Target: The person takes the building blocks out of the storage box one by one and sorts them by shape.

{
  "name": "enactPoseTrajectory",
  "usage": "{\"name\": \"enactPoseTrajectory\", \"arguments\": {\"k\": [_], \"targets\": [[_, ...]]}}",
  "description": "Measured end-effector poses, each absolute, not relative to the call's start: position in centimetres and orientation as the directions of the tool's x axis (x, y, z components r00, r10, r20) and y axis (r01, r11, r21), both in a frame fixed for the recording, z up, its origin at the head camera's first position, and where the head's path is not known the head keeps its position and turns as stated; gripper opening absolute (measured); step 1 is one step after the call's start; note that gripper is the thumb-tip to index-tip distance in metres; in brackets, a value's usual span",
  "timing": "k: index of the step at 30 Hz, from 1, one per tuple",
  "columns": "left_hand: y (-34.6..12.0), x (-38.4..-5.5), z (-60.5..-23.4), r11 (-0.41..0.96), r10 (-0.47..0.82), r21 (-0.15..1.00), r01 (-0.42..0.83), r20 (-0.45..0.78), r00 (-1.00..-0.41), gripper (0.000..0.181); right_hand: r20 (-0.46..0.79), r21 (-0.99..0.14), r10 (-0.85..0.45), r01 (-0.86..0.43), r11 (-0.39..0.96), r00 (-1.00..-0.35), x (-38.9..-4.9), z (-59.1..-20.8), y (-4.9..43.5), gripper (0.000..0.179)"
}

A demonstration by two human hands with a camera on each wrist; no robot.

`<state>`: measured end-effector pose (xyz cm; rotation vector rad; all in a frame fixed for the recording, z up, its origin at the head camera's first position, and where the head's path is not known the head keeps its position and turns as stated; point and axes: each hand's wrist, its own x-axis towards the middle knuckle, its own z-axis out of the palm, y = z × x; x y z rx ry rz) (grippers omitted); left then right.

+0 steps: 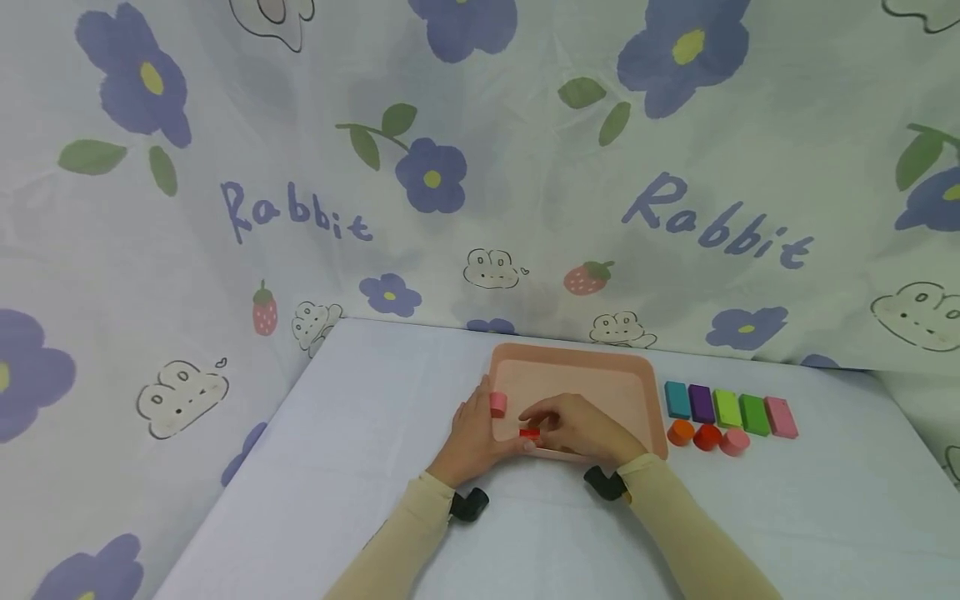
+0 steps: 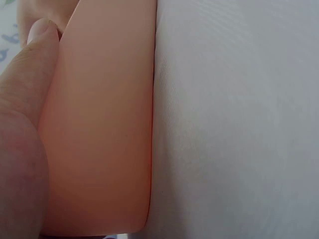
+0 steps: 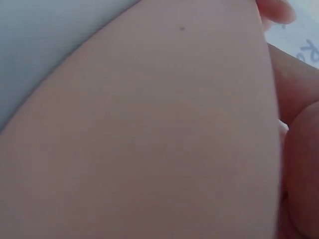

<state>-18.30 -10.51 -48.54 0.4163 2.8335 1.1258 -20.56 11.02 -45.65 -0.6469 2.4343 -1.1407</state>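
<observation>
A shallow peach tray (image 1: 573, 353) lies on the white table. Along its left side and front corner rests my left hand (image 1: 474, 433), fingers extended and thumb over the front rim. Close beside those fingers, inside the tray, stands a pink cylinder (image 1: 498, 405). My right hand (image 1: 576, 423) reaches over the front rim, its fingers bent around a small red block (image 1: 529, 434) near the tray's front left corner. The left thumb tip is right by that block. In the left wrist view the thumb (image 2: 37, 64) lies against the tray wall (image 2: 104, 114). The tray wall (image 3: 149, 119) hides most of the right fingers in the right wrist view.
Right of the tray stands a row of rectangular blocks: blue (image 1: 678, 400), purple (image 1: 702, 403), yellow-green (image 1: 727, 408), green (image 1: 754, 415) and pink (image 1: 782, 417). Before them sit an orange cylinder (image 1: 681, 432), a red cylinder (image 1: 707, 437) and a pink cylinder (image 1: 735, 442). A patterned curtain (image 1: 525, 208) hangs behind.
</observation>
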Motion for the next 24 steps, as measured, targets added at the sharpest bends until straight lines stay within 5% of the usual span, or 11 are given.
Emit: {"name": "enactPoseTrajectory", "arguments": {"k": [16, 24], "targets": [[-10.53, -18.11, -48.5, 0.696, 0.266, 0.688, 0.204, 0.017, -0.964, 0.125, -0.08, -0.667, -0.53, -0.349, 0.658, -0.844, -20.01, -45.6, 11.11, 0.04], [-10.49, -18.1, -48.65, 0.686, 0.25, 0.703, 0.187, 0.014, -0.968, 0.127, -0.064, -0.652, -0.441, -0.297, 0.697, -0.895, -19.7, -45.58, 11.4, 0.038]]}}
